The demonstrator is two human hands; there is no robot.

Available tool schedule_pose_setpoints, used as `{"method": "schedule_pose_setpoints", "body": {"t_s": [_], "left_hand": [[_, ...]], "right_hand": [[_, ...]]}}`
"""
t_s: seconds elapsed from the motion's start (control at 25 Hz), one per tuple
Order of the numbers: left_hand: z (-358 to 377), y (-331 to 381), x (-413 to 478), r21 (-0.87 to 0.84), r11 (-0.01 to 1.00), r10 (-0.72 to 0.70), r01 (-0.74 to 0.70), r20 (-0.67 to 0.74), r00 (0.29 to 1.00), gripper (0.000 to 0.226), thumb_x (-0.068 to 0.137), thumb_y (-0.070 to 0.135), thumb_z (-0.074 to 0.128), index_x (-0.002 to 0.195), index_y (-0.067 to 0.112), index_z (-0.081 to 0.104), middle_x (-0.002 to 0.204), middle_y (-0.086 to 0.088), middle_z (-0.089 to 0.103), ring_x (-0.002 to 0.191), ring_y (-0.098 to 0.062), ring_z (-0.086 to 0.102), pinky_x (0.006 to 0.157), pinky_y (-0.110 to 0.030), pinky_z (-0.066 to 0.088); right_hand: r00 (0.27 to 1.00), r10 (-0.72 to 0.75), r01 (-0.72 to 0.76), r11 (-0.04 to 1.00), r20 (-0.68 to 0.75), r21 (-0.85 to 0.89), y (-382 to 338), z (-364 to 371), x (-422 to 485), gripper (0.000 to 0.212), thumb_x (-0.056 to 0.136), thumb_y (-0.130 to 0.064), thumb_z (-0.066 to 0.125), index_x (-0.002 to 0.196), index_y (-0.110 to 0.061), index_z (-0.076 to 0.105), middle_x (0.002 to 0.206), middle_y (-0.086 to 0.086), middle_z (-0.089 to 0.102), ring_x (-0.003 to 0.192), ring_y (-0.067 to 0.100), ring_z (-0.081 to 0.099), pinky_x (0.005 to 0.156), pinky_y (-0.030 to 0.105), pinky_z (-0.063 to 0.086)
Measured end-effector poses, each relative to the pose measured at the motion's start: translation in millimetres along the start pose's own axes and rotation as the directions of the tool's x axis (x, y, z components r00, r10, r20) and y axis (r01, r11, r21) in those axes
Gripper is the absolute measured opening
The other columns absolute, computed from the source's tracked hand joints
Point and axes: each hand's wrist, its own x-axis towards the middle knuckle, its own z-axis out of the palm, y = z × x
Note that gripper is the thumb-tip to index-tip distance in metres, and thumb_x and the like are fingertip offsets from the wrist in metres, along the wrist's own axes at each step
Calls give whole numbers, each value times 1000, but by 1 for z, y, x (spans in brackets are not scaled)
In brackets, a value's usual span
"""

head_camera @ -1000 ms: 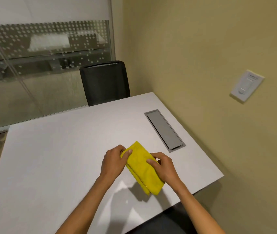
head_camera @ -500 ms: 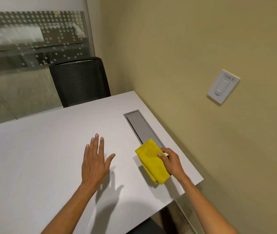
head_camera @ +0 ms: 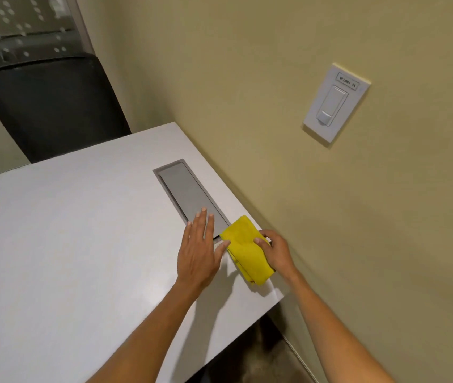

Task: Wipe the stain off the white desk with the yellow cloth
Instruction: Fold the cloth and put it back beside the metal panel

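A folded yellow cloth [head_camera: 244, 247] lies on the white desk [head_camera: 68, 230] near its right front corner, close to the wall. My right hand [head_camera: 276, 251] grips the cloth from the right, thumb on top. My left hand [head_camera: 200, 250] is flat and open just left of the cloth, fingers spread, fingertips over the near end of the grey cable hatch [head_camera: 189, 194], thumb touching the cloth's edge. I can make out no stain on the desk surface.
The beige wall [head_camera: 302, 189] runs along the desk's right edge and carries a white switch plate [head_camera: 335, 103]. A black chair [head_camera: 51, 106] stands behind the desk's far edge, with frosted glass behind it. The desk's front right corner [head_camera: 277, 299] is just below the cloth.
My right hand has carried the cloth right, toward the wall and desk corner. My left hand let go of the cloth a second ago and now sits open beside it.
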Motion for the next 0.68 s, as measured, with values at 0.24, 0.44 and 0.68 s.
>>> {"method": "schedule_pose_setpoints", "body": {"t_s": [0.24,0.44,0.68], "left_hand": [[45,13,16,-58,998,-6,7,31,1000,82,103,67,20,157,7,34,166,-14,28,154,-29,28,125,-48,25],[72,2,17,-28,999,-23,26,91,996,79,103,64,26,160,9,27,169,-12,22,156,-27,23,127,-46,21],[89,7,12,-23,999,-29,33,138,990,82,102,69,13,162,12,20,171,-7,13,158,-22,14,129,-40,11]], "right_hand": [[999,28,-30,996,28,88,31,2,22,10,88,-21,65,98,-18,66,97,1,67,90,18,62,73,20,48],[994,91,-88,995,59,-54,46,7,27,15,91,-22,62,104,-13,64,103,6,68,94,22,62,78,29,44],[997,72,-81,807,-40,-585,56,9,6,44,95,-30,55,132,-9,46,123,13,56,109,33,58,81,39,49]]}}
